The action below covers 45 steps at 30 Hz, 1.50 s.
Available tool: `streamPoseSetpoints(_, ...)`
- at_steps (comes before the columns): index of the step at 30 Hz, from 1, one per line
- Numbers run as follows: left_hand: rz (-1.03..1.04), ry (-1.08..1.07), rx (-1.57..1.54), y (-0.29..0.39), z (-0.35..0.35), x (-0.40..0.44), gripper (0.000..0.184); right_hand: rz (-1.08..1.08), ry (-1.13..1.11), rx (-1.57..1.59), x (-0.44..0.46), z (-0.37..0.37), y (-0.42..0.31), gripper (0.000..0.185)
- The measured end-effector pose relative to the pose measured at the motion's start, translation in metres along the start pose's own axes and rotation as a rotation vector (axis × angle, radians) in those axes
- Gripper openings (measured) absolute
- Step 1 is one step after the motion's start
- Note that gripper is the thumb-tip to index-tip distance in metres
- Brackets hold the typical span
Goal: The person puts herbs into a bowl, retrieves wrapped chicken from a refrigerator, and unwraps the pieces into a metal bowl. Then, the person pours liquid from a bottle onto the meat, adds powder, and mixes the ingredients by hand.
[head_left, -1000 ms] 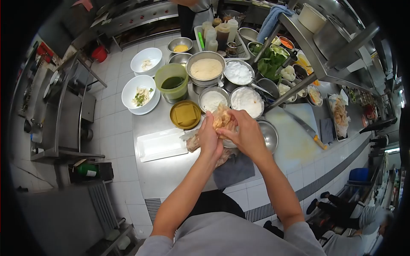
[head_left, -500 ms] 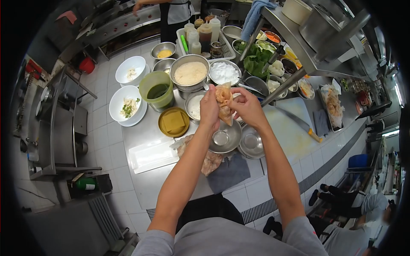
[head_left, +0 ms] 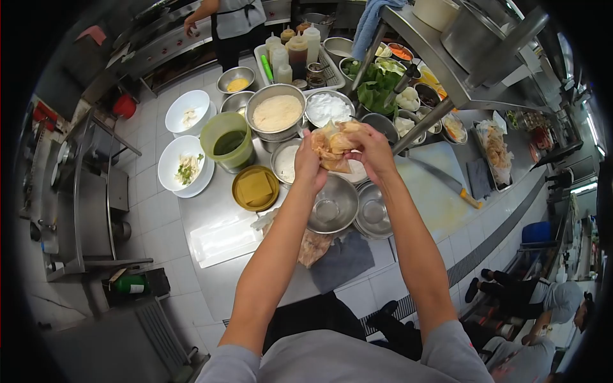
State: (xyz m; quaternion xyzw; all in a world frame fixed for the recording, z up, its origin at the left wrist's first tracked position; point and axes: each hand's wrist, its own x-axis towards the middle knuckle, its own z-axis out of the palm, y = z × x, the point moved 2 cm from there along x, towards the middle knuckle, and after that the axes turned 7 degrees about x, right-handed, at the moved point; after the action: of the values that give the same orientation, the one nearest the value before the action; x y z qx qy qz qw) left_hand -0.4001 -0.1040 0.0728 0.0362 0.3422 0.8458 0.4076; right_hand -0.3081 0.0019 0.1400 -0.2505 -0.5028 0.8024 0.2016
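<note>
Between my two hands is a clear plastic bag of orange-pink food (head_left: 334,145), whose contents I cannot name for sure. My left hand (head_left: 309,161) grips its left side, and my right hand (head_left: 374,152) pinches the right side with curled fingers. Just below the bag stands a steel bowl (head_left: 338,220), with stacked steel bowls (head_left: 374,223) to its right. Another plastic bag with pinkish contents (head_left: 314,247) lies on the steel table, partly hidden by my left forearm. Beyond my hands are a bowl of white powder (head_left: 327,108) and a pot of pale crumbs (head_left: 277,113).
A yellow-handled knife (head_left: 440,177) lies on the cutting board (head_left: 424,214) at right. Left of my hands stand a green tub (head_left: 211,137), an amber dish (head_left: 265,203) and white bowls (head_left: 167,172). A metal shelf post (head_left: 429,127) rises nearby. Another person (head_left: 239,22) stands at the back.
The bag has turned from upright to lying more sideways and spread wider between my hands. My right hand has shifted its hold along it. The view has shifted slightly.
</note>
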Motion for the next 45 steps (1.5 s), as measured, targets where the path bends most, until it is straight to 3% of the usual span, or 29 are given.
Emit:
streamPoseSetpoints(7,-0.119,0.01,-0.13,0.0,-0.012,0.001,0.056,0.073,-0.138,0.52,-0.003,-0.009,-0.013,0.035)
streamPoseSetpoints(11,-0.111,0.061,-0.143,0.01,-0.031,0.002,0.053,0.043,-0.079,0.376,0.012,-0.031,-0.019,0.032)
streamPoseSetpoints(13,-0.111,0.053,-0.124,0.023,-0.036,-0.006,0.052,0.021,-0.069,0.07,0.009,-0.027,-0.028,0.03)
streamPoseSetpoints(14,-0.111,0.049,-0.104,0.028,-0.039,-0.012,0.051,0.02,-0.068,0.068,0.014,-0.033,-0.022,0.03)
streamPoseSetpoints(16,-0.071,0.045,-0.128,0.038,-0.048,-0.02,0.05,-0.007,-0.07,-0.389,0.03,-0.045,-0.001,0.029)
streamPoseSetpoints(17,-0.031,0.045,-0.149,0.043,-0.054,-0.025,0.048,-0.004,-0.073,-0.388,0.03,-0.044,0.007,0.029)
streamPoseSetpoints(19,-0.027,0.04,-0.148,0.055,-0.067,-0.039,0.047,-0.182,-0.069,-1.073,0.031,-0.036,0.02,0.033)
streamPoseSetpoints(23,-0.012,0.087,-0.172,0.076,-0.089,-0.083,0.044,-0.257,-0.318,-1.429,0.037,-0.03,0.057,0.028)
streamPoseSetpoints(25,0.034,0.1,-0.14,0.081,-0.109,-0.101,0.044,-0.336,-0.327,-1.388,0.035,-0.025,0.057,0.021)
streamPoseSetpoints(27,0.024,0.166,-0.125,0.084,-0.116,-0.123,0.044,-0.214,-0.239,-1.383,0.035,-0.016,0.042,0.022)
streamPoseSetpoints(28,0.009,0.178,-0.138,0.084,-0.122,-0.133,0.045,-0.184,-0.32,-1.527,0.038,-0.014,0.042,0.026)
streamPoseSetpoints(32,-0.017,0.201,-0.156,0.077,-0.132,-0.153,0.048,-0.178,-0.374,-1.495,0.055,-0.027,0.054,0.029)
streamPoseSetpoints(34,-0.042,0.249,-0.174,0.073,-0.137,-0.156,0.048,-0.258,-0.347,-1.483,0.06,-0.029,0.046,0.011)
streamPoseSetpoints(35,-0.034,0.251,-0.177,0.072,-0.137,-0.154,0.048,-0.263,-0.354,-1.484,0.065,-0.034,0.052,0.011)
streamPoseSetpoints(37,-0.071,0.187,-0.23,0.066,-0.134,-0.155,0.046,-0.394,-0.224,-1.396,0.07,-0.046,0.067,0.017)
streamPoseSetpoints(38,-0.092,0.118,-0.215,0.066,-0.127,-0.156,0.046,-0.367,-0.271,-1.47,0.072,-0.05,0.075,0.031)
streamPoseSetpoints(40,-0.079,0.1,-0.242,0.055,-0.136,-0.152,0.045,-0.103,-0.264,-1.576,0.088,-0.058,0.084,0.044)
streamPoseSetpoints(41,-0.062,0.001,-0.291,0.049,-0.141,-0.151,0.043,-0.164,-0.289,-1.543,0.09,-0.059,0.084,0.05)
streamPoseSetpoints(42,-0.08,0.064,-0.32,0.039,-0.152,-0.146,0.043,-0.268,-0.332,-1.519,0.087,-0.054,0.078,0.052)
streamPoseSetpoints(43,-0.114,0.061,-0.317,0.042,-0.142,-0.146,0.044,-0.073,-0.189,-1.384,0.073,-0.042,0.063,0.051)
streamPoseSetpoints(44,-0.111,0.065,-0.308,0.042,-0.139,-0.145,0.046,-0.049,-0.15,-1.344,0.07,-0.039,0.058,0.051)
streamPoseSetpoints(45,-0.128,0.099,-0.315,0.043,-0.134,-0.144,0.048,-0.155,-0.169,-1.376,0.07,-0.042,0.06,0.045)
